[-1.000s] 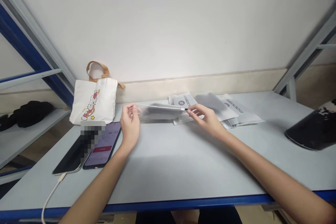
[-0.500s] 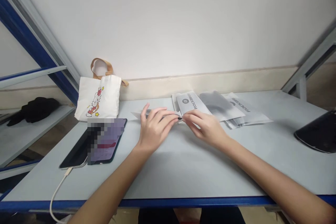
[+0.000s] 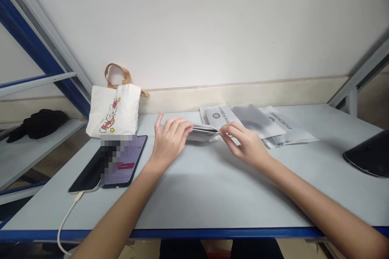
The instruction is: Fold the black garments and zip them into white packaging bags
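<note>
While a person works at a blue-edged table (image 3: 304,162), the right hand (image 3: 247,145) pinches a flat plastic packet (image 3: 204,133) by its right end, mid-table, just near of printed ROCKBROS sleeves (image 3: 221,116). The left hand (image 3: 168,141) curls loosely at the packet's left end, its hold unclear. A Hello Kitty tote bag (image 3: 114,109) and phones (image 3: 121,162) sit to the left.

This is a small packing workroom. A blue-edged bench (image 3: 212,194) on a metal frame (image 3: 39,46) stands against a white wall (image 3: 194,20), carrying printed plastic bags (image 3: 281,123), with a shelf (image 3: 36,153) alongside.
</note>
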Motion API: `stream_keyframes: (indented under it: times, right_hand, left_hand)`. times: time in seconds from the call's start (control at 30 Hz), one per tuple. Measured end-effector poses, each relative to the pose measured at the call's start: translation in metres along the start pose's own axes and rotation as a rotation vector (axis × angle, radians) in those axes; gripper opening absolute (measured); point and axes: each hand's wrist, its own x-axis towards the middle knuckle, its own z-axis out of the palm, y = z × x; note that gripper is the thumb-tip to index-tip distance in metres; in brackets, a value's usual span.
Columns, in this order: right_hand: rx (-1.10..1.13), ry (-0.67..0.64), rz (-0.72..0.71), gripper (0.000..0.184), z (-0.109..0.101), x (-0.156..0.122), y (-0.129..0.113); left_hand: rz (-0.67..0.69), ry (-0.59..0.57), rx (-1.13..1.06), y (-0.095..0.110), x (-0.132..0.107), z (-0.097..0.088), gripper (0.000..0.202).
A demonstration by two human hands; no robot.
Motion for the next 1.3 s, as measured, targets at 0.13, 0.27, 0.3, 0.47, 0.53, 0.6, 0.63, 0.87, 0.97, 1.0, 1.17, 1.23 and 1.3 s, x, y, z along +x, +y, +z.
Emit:
stream_keyframes:
  times: [0.13,0.27,0.3,0.47,0.53,0.6,0.63,0.87,0.97,1.0,1.17,1.23,1.3]
  right_hand:
    - [-0.036,0.072,-0.005,0.017,0.001,-0.002,0.001]
    - [-0.108,0.032,-0.07,0.029,0.002,-0.006,0.0]
    - [-0.107,0.021,-0.068,0.03,0.002,-0.006,0.0]
    - [-0.19,0.066,-0.141,0.022,0.002,-0.006,-0.001]
    - [-0.246,0.09,-0.166,0.021,0.002,-0.007,-0.001]
    - [-0.253,0.07,-0.154,0.024,0.002,-0.007,-0.001]
    - [-0.243,0.051,-0.142,0.026,0.002,-0.007,-0.001]
    - [-0.199,-0.162,-0.14,0.036,0.001,-0.005,-0.006]
    - [-0.205,-0.155,-0.132,0.036,0.0,-0.003,-0.005]
    - [-0.203,-0.141,-0.122,0.035,-0.001,-0.003,-0.003]
    - [-0.198,-0.063,0.014,0.022,-0.007,-0.001,0.01]
    - [-0.168,0.015,0.03,0.017,-0.008,0.001,0.01]
    - [-0.124,0.105,-0.009,0.025,-0.007,0.002,0.005]
  left_hand:
    - [-0.092,-0.043,-0.073,-0.002,-0.005,0.003,0.006]
    - [-0.08,-0.067,-0.152,0.002,-0.008,0.007,0.008]
    - [-0.069,-0.06,-0.17,0.002,-0.008,0.007,0.009]
    - [-0.034,-0.027,-0.203,0.002,-0.008,0.007,0.01]
    - [-0.03,-0.011,-0.202,0.004,-0.008,0.006,0.01]
    - [-0.028,-0.01,-0.203,0.005,-0.007,0.005,0.01]
    - [-0.024,-0.012,-0.203,0.005,-0.007,0.005,0.01]
    - [0.055,-0.054,-0.169,0.01,-0.008,0.004,0.011]
    - [0.075,-0.037,-0.157,0.011,-0.006,0.003,0.01]
    - [0.082,-0.022,-0.155,0.011,-0.006,0.002,0.009]
    - [0.041,0.022,-0.073,0.003,-0.001,-0.005,0.013]
    - [0.033,0.023,-0.041,0.001,-0.001,-0.006,0.008]
    - [0.054,0.035,-0.032,0.003,-0.001,-0.006,0.006]
